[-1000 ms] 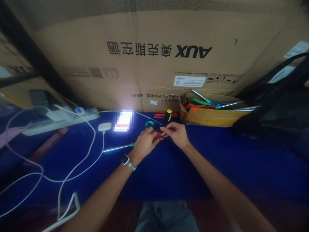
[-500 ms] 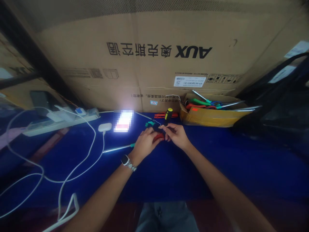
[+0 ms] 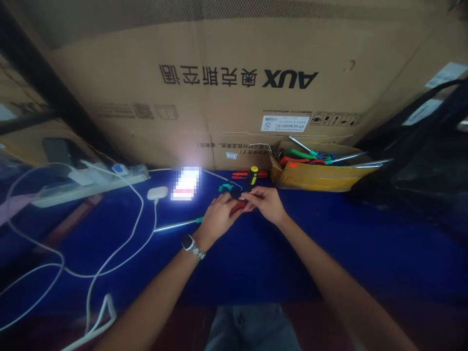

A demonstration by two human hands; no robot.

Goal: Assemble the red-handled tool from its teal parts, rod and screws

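Note:
My left hand (image 3: pixel 216 214), a watch on its wrist, is closed around a red-handled tool (image 3: pixel 238 206); fingers hide its working end. My right hand (image 3: pixel 269 204) meets it from the right, thumb and forefinger pinched on something too small to make out. Just beyond the fingertips a thin pale wire (image 3: pixel 237 185) curves over the blue table (image 3: pixel 256 263). Behind the right hand stands a black and yellow handle (image 3: pixel 252 177), like a screwdriver's. Small green pieces (image 3: pixel 225 187) lie beyond the left hand, and a metal rod with a green end (image 3: pixel 179 225) lies to its left.
A cardboard box of tools (image 3: pixel 321 175) stands at the back right, with red-handled tools (image 3: pixel 239 174) beside it. Leftward are a lit, blurred screen (image 3: pixel 186 184), a white charger case (image 3: pixel 157 193), looping white cables (image 3: pixel 137 219) and a power strip (image 3: pixel 54 195). A large carton (image 3: pixel 219 44) closes off the back.
My right hand's fingers have drawn in a little closer to my left hand and the red tool. The whole view has shifted slightly; my left hand keeps its grip.

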